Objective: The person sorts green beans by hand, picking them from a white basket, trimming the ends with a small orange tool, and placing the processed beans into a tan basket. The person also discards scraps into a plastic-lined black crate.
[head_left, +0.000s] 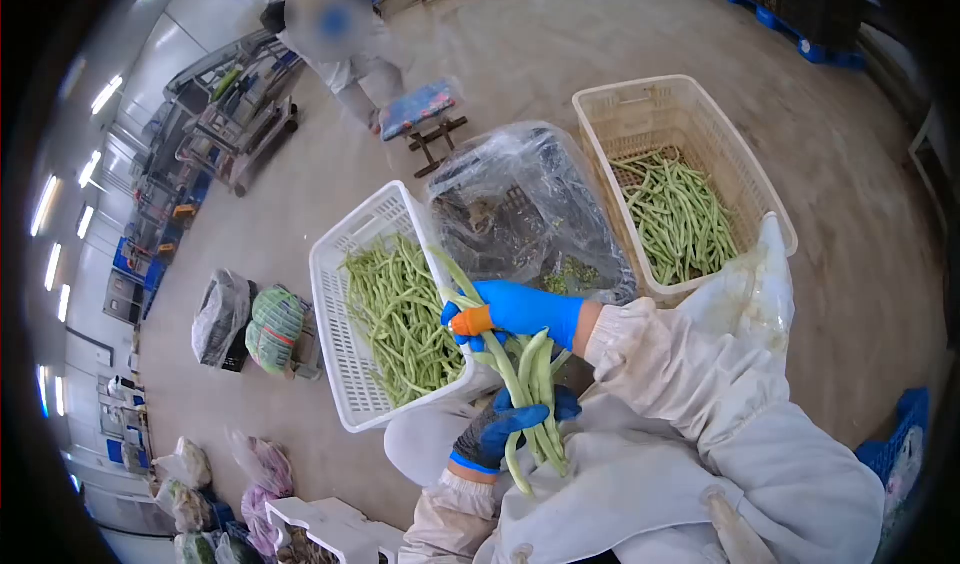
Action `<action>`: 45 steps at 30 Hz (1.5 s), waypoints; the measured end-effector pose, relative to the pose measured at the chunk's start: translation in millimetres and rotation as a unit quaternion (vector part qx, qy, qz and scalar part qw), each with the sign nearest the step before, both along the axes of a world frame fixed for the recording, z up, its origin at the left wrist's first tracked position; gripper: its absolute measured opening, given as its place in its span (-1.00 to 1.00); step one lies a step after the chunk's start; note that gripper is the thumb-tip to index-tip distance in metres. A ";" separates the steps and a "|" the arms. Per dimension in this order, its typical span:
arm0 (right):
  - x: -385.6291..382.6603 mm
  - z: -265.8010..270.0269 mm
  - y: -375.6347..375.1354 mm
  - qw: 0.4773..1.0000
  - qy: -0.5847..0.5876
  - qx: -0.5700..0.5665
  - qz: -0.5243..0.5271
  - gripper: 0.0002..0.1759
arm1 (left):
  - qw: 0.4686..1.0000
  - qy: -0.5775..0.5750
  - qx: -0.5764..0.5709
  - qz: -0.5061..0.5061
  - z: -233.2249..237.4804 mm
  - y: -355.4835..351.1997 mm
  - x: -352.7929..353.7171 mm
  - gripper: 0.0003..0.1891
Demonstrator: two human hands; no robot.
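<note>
In the lower centre, the dark-gloved left hand (497, 431) and bright-blue-gloved right hand (515, 308) grasp long, slender green beans (546, 389) beside a white plastic crate (329, 324).

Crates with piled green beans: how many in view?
2: the white crate, image left of the clear plastic, and the cream crate, image right of it. Others could be hidden behind stacked items or in the dark frame edges.

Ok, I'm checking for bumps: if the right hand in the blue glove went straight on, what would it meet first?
Probably the slotted white plastic crate, at its near rim; depth is unclear, so the right hand might pass above.
</note>
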State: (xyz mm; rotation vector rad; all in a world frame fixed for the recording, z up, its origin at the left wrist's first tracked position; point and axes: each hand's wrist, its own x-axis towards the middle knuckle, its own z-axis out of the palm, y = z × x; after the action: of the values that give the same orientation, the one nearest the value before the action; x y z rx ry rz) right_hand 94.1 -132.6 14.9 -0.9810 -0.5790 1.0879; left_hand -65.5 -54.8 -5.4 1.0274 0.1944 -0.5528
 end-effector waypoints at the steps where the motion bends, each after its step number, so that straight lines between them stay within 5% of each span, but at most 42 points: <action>1: -2.2 -4.9 4.8 1.000 0.002 -0.002 0.000 -0.74 | 1.000 0.002 -0.002 0.000 2.4 -0.5 2.9 -0.35; 4: -15.7 -21.9 12.8 0.987 -0.063 -0.049 -0.136 -0.71 | 0.996 -0.033 0.065 0.051 3.7 8.1 10.2 -0.40; 7: -11.4 -40.6 17.2 0.980 -0.159 -0.043 -0.111 -0.66 | 0.993 -0.026 0.083 0.083 -4.1 4.9 6.6 -0.37; 10: 24.6 -19.5 -2.5 0.977 0.017 0.067 -0.204 -0.49 | 0.990 -0.054 0.050 0.122 -10.1 8.0 2.2 -0.36; 12: 46.4 -12.9 -23.1 0.942 0.021 -0.062 -0.330 -0.47 | 0.980 -0.087 0.008 0.180 -10.6 5.6 3.0 -0.35; 15: 38.6 -24.1 -53.7 0.927 -0.136 -0.144 -0.318 -0.51 | 0.973 -0.088 -0.037 0.209 -21.9 12.4 0.7 -0.32; 21: -21.5 -47.2 -71.2 0.983 -0.028 -0.125 -0.133 -0.59 | 0.972 -0.026 -0.113 0.204 -45.3 6.0 -7.8 -0.30; 26: -19.0 -77.0 -65.1 0.980 -0.091 -0.113 -0.137 -0.59 | 0.979 0.065 -0.071 0.181 -29.7 -20.1 -20.1 -0.29; 31: -32.9 -65.3 -74.0 0.958 0.131 -0.180 -0.179 -0.48 | 0.968 -0.021 -0.102 0.230 -55.2 -8.5 -16.0 -0.37; 33: -50.3 -61.4 -68.3 0.968 0.134 -0.159 -0.140 -0.46 | 0.942 0.030 -0.042 0.331 -50.8 -10.8 -5.7 -0.45; 35: -70.1 -63.3 -48.2 0.980 0.129 -0.057 -0.138 -0.44 | 0.956 0.009 -0.020 0.292 -53.2 -13.0 0.6 -0.56; 37: -77.9 -81.4 -31.4 0.956 0.175 -0.130 -0.194 -0.47 | 0.918 -0.169 0.298 0.202 -61.1 -17.3 -2.2 -0.63; 38: -82.0 -83.0 -29.4 0.956 0.174 -0.129 -0.196 -0.47 | 0.779 -0.344 0.510 0.118 -60.3 -14.4 1.7 -0.64; 39: -85.7 -84.1 -28.4 0.956 0.174 -0.102 -0.215 -0.49 | 0.778 -0.347 0.511 0.117 -63.2 -14.2 3.1 -0.64; 40: -87.3 -80.2 -28.7 0.954 0.173 -0.076 -0.233 -0.50 | 0.895 -0.215 0.322 0.222 -59.2 -17.7 6.3 -0.66; 41: -79.7 -77.5 -33.3 0.955 0.171 -0.075 -0.232 -0.50 | 0.942 -0.068 0.108 0.311 -54.2 -19.8 9.6 -0.68; 43: -56.7 -73.4 -50.1 0.983 -0.015 -0.098 -0.152 -0.50 | 0.937 -0.037 0.079 0.339 -48.1 -12.8 13.7 -0.65; 44: -53.5 -72.9 -51.2 0.947 -0.126 -0.129 -0.267 -0.56 | 0.944 -0.056 0.098 0.311 -50.0 -1.0 14.5 -0.64; 45: -46.1 -70.3 -56.1 0.946 -0.130 -0.127 -0.267 -0.56 | 0.949 -0.076 0.116 0.282 -50.6 8.5 15.7 -0.62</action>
State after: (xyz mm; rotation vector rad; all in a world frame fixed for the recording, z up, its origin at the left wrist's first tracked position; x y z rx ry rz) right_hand 48.0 -188.7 -55.5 -1.4222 -0.3502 0.5560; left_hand -49.8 -46.2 -56.0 1.1741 0.4076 0.0720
